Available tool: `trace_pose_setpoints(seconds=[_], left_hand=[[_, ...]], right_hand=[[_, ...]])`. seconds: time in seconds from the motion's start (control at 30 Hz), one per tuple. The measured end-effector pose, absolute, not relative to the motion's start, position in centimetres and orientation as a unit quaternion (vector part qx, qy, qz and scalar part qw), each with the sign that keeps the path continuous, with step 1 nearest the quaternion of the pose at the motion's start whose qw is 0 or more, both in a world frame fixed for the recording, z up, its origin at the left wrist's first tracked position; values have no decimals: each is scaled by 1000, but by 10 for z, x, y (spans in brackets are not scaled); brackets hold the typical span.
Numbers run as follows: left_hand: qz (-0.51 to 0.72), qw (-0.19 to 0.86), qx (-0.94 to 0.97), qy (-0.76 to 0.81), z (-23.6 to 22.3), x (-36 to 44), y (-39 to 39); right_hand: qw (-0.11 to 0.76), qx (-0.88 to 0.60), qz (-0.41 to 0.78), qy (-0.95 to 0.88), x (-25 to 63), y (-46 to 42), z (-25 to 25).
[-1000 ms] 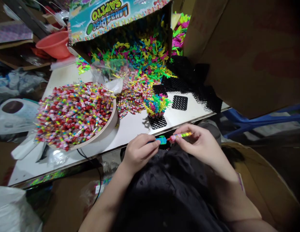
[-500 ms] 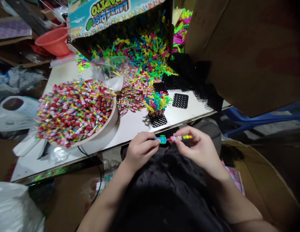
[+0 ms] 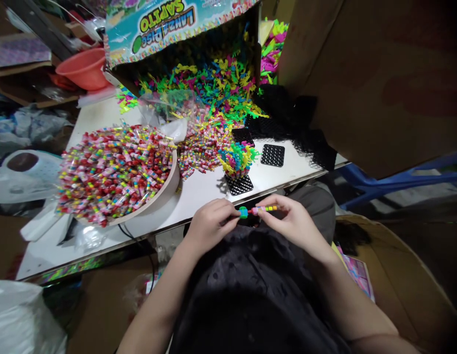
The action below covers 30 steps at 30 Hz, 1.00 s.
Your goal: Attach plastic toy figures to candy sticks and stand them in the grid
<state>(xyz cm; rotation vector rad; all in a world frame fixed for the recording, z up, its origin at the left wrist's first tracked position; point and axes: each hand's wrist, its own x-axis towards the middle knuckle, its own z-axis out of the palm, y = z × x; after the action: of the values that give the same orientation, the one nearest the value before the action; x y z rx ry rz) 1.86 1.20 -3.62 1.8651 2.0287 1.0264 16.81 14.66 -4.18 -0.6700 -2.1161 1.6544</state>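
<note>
Pinched in the fingers of my left hand (image 3: 215,221) is a small blue-and-green plastic piece (image 3: 243,212). My right hand (image 3: 293,219) grips a slim candy-filled tube (image 3: 264,209) with a pink label, a red end and yellow-orange contents. The tube's red end points at the plastic piece and meets it or nearly so; which, I cannot tell. Both hands are over my lap, just off the table's front edge. Beyond them, a black perforated tray (image 3: 240,186) carries a cluster of upright tubes topped with colourful plastic figures (image 3: 239,158).
A round tub (image 3: 169,189) heaped with similar tubes stands on the white table (image 3: 191,196). Behind it, a printed box (image 3: 155,34) spills colourful plastic figures (image 3: 224,83). Another black tray (image 3: 273,155) lies at right, near a large cardboard box (image 3: 379,88). A red bowl (image 3: 83,69) sits back left.
Both hands have shifted slightly left with the piece and the tube. The plastic piece looks turned, with more green showing. The view has moved a little.
</note>
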Motion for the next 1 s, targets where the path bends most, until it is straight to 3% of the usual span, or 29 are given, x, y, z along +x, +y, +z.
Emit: trace_pose_setpoints(seconds=[0.13, 0.3, 0.47, 0.7, 1.0], left_hand=[[305, 154, 595, 728, -27, 2, 9], [498, 98, 427, 748, -46, -3, 3], [545, 171, 317, 758, -91, 14, 11], [587, 201, 275, 734, -109, 34, 20], [613, 209, 217, 730, -122, 32, 14]], right_hand=[[160, -258, 708, -638, 155, 155, -64], [116, -280, 896, -324, 138, 145, -99], [65, -230, 958, -161, 124, 126, -123], [53, -184, 969, -155, 110, 114, -133], [174, -273, 871, -369, 100, 96, -138]])
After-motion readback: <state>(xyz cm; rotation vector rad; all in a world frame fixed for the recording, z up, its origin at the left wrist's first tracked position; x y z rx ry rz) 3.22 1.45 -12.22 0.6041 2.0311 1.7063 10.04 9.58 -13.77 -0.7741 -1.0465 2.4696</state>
